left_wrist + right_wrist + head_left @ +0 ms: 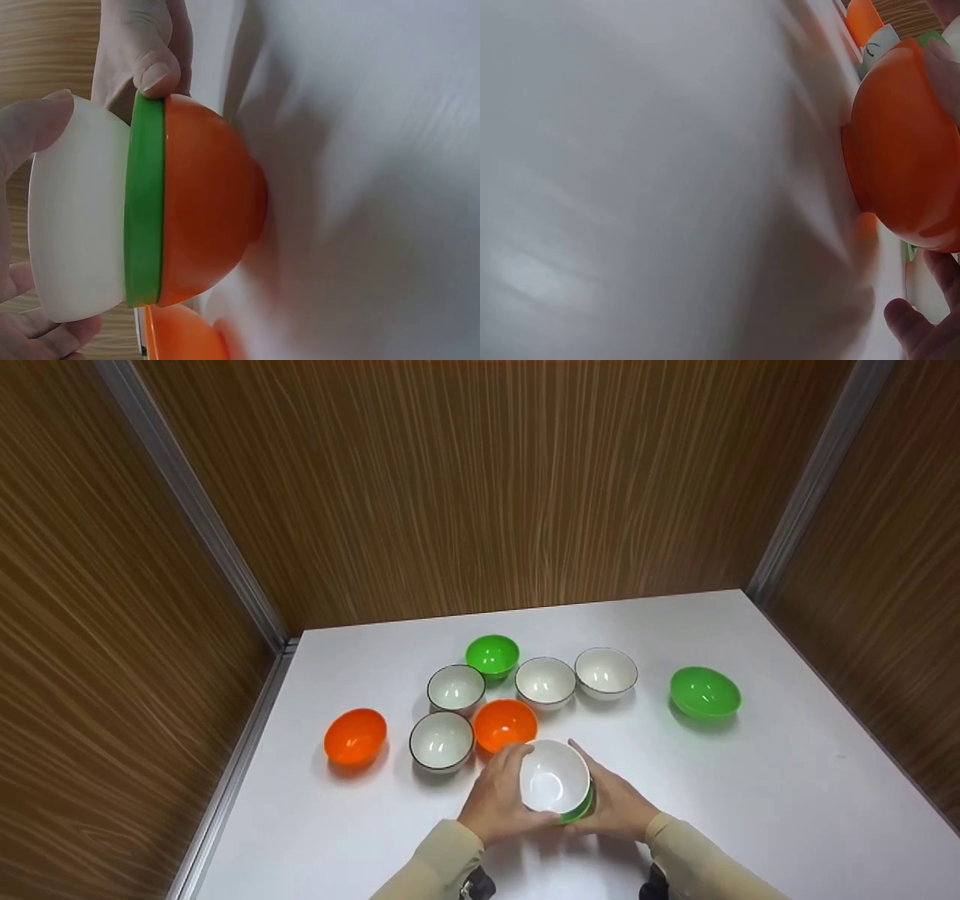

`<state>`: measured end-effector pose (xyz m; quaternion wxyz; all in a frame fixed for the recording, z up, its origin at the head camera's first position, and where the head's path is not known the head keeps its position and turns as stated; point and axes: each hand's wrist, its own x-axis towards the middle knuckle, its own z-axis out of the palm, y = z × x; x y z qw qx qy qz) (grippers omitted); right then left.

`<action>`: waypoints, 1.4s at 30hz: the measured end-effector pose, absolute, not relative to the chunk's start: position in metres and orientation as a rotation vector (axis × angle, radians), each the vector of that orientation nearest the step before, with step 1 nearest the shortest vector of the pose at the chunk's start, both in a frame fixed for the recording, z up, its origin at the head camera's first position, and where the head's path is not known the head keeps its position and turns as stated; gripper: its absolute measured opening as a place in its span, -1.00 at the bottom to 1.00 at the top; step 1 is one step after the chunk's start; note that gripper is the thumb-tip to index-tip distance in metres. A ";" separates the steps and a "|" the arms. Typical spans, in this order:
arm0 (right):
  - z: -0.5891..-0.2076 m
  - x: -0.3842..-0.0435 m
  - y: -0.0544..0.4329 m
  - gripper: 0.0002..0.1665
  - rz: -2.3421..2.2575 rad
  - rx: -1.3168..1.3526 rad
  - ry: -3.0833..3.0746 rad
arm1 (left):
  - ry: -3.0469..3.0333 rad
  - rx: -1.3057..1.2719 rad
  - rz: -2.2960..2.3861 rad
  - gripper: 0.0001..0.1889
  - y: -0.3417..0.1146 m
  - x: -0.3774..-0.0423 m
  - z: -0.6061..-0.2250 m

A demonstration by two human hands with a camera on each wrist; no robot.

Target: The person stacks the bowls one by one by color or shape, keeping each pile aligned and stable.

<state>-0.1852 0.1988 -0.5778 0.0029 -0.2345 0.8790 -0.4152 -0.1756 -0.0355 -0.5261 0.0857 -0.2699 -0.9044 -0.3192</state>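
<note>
My left hand [499, 802] grips a white bowl [555, 780] by its side, thumb near me and fingers at the far side. The white bowl sits in a green bowl [145, 202], which is nested in an orange bowl [206, 202]. My right hand [619, 804] holds these two lower bowls from the right, its thumb at the green rim in the left wrist view. In the right wrist view the orange bowl [900, 142] lies between the right thumb and fingers. Whether its foot touches the table cannot be told.
Just beyond the hands are an orange bowl [506, 725] and several dark-rimmed white bowls [442, 741]. A green bowl [493, 655] stands behind them. Another orange bowl [355, 737] is at left, another green bowl [705, 692] at right. Wood-grain walls [510, 495] enclose the white table [795, 765].
</note>
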 end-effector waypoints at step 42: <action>-0.585 -0.185 0.204 0.50 -1.371 -0.762 2.688 | -2.629 -0.800 -1.035 -0.06 -0.031 -0.174 -0.554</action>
